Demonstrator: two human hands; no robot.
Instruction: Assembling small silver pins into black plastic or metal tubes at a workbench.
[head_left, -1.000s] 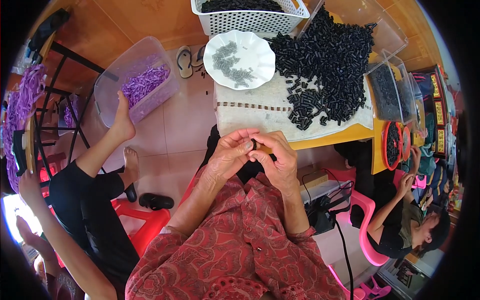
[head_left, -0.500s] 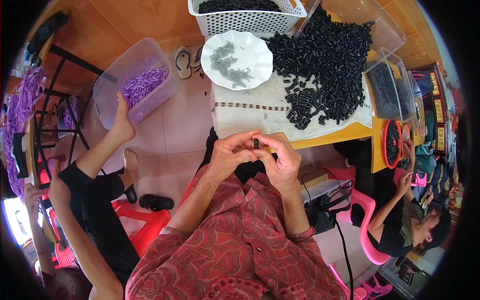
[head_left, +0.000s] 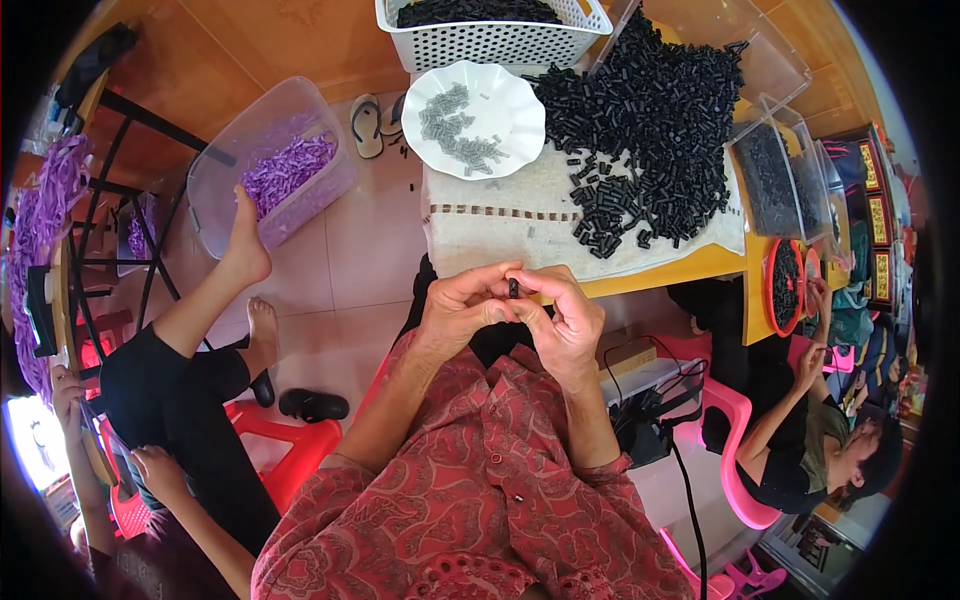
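1. I see one black piece (head_left: 514,288) nearer the person than the plate (head_left: 522,105), held between fingertips.
2. The left hand (head_left: 455,312) and right hand (head_left: 568,325) both pinch it, fingers almost meeting.
3. Right of the plate, a black pile (head_left: 655,130) spreads over the cloth (head_left: 490,240).
4. Just behind the plate stands a white basket (head_left: 500,46).

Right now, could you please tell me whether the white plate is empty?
Not empty: small grey pieces lie scattered on the white plate.
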